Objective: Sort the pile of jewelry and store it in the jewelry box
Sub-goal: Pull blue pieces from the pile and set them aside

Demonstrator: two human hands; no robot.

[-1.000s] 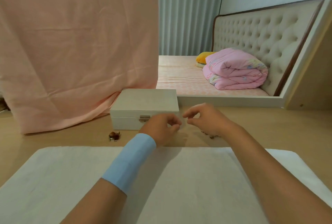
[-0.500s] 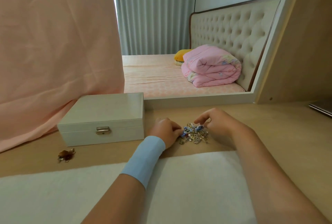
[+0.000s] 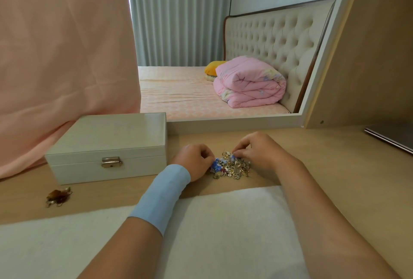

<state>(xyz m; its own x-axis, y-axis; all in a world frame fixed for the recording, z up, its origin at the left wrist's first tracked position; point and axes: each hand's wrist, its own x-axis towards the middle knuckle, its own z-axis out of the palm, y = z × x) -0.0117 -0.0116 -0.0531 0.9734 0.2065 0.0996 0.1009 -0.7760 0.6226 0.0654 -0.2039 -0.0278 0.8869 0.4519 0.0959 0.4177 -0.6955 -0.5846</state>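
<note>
**Two hands at a pile of jewelry beside a closed jewelry box**

A white jewelry box [image 3: 107, 142] stands on a pale wooden surface [image 3: 324, 155]. Its lid is down, and the small metal latch [image 3: 111, 162] on its front faces the viewer.

Just to the right of the box lies the pile of jewelry [image 3: 232, 168], a tangled heap of small gold, silver and blue pieces resting directly on the wood. A person's two bare forearms reach in from the bottom edge toward it.

The left hand [image 3: 196, 160], with a light blue band [image 3: 163, 196] around its wrist, sits between the box and the pile. Its fingers are curled and its fingertips are at a blue piece on the pile's near-left edge; whether it grips that piece cannot be told.

The right hand [image 3: 257, 153] is on the pile's far side from the box, thumb and forefinger pinched together on a small piece at the top of the heap.

In front of the box, nearer the viewer, a white cloth [image 3: 223, 222] is spread out under both forearms. A single brown and gold piece [image 3: 58, 196] lies apart, in front of the box's left corner.

To the left of the box and behind it hangs a pink cloth [image 3: 62, 55]. Behind the box to the right, a white frame [image 3: 234, 120] shows a bed with a folded pink quilt [image 3: 250, 82].
</note>
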